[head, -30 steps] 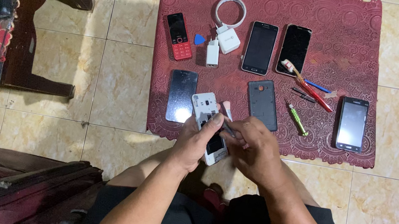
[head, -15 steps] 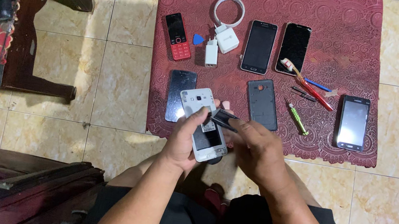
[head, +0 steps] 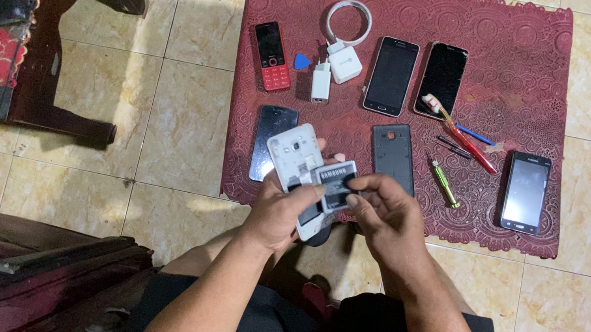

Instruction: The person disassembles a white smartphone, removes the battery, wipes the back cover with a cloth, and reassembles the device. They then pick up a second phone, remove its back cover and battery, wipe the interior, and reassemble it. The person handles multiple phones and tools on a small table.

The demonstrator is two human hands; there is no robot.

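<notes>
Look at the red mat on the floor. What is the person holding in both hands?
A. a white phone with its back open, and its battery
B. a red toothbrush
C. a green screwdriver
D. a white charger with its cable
A: the left hand grips the white phone with its back off, while the right hand pinches the battery at it; toothbrush, charger and screwdriver all lie untouched on the mat.

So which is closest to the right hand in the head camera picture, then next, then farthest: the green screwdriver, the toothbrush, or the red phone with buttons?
From the right hand:
1. Green screwdriver, just up and to its right on the mat.
2. Toothbrush, higher on the mat, beyond the screwdriver.
3. Red button phone, far up on the mat's left side.
</notes>
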